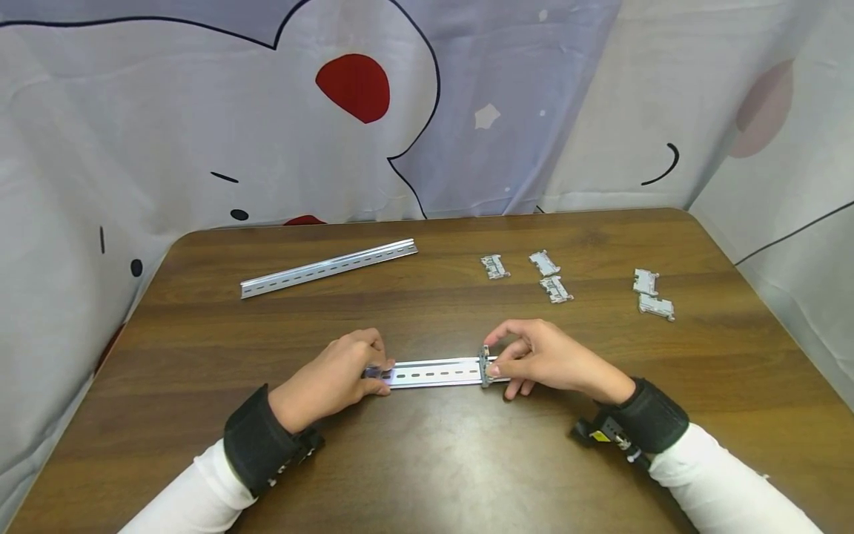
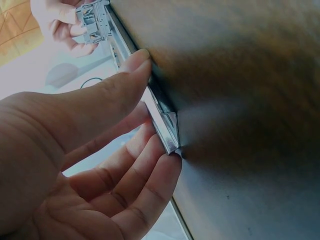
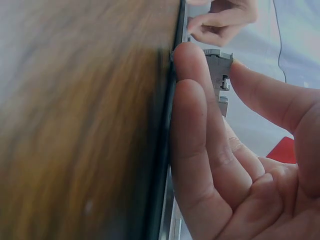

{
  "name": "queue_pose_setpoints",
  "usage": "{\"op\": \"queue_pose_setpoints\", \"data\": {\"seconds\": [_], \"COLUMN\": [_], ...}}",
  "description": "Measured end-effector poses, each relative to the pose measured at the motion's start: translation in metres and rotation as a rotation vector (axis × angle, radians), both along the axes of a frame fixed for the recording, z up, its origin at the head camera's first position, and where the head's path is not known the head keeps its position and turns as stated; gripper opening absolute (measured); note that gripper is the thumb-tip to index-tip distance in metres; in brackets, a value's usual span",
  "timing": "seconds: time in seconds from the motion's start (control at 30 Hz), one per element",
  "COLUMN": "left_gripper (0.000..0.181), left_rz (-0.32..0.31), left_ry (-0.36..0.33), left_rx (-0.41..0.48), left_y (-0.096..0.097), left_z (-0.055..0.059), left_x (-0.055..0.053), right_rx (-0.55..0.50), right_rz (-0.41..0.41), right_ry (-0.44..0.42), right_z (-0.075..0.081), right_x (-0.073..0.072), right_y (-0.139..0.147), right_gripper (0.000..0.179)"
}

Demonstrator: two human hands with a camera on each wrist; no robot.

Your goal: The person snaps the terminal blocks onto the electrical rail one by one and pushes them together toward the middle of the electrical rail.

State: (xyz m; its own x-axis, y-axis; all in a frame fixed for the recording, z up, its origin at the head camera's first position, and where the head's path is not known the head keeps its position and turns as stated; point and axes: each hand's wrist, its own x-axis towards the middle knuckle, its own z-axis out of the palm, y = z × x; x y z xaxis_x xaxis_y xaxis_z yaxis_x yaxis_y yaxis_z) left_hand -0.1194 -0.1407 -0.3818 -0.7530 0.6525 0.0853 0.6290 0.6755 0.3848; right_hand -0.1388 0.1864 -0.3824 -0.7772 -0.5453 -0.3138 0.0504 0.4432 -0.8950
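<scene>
A slotted metal DIN rail point(image 1: 437, 373) lies across the table in front of me. My left hand point(image 1: 342, 373) grips its left end, the thumb on the near edge and the fingers along the far edge. Toward the right end, a grey DIN rail terminal block point(image 1: 485, 368) stands upright across the rail. My right hand point(image 1: 550, 357) holds this block, with the thumb at its side in the head view. In the right wrist view, the thumb touches the top of the terminal block point(image 3: 219, 75) while two fingers lie along the rail's edge.
A second, longer DIN rail point(image 1: 327, 268) lies at an angle at the back left. Several loose terminal blocks lie flat at the back right, among them a single block point(image 1: 494, 267) and a pair with its lower block point(image 1: 657, 306). A printed cloth point(image 1: 507, 111) hangs behind the table.
</scene>
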Motion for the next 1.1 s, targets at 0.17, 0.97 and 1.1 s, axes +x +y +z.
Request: {"op": "queue_pose_setpoints", "data": {"seconds": [0.17,0.97,1.1], "left_gripper": [0.029,0.030,0.031], "left_rz": [-0.002,0.000,0.001], "left_ry": [0.001,-0.009,-0.012], "left_rx": [-0.005,-0.013,-0.010], "left_y": [0.000,0.000,0.000], "left_z": [0.000,0.001,0.001], "left_x": [0.000,-0.001,-0.002], "right_rx": [0.008,0.059,0.055], "right_rz": [0.021,0.052,0.052], "right_ry": [0.026,0.139,0.149], "right_z": [-0.001,0.001,0.000], "right_x": [0.000,0.001,0.002], "right_y": [-0.010,-0.038,-0.039], "right_gripper": [0.040,0.037,0.037]}}
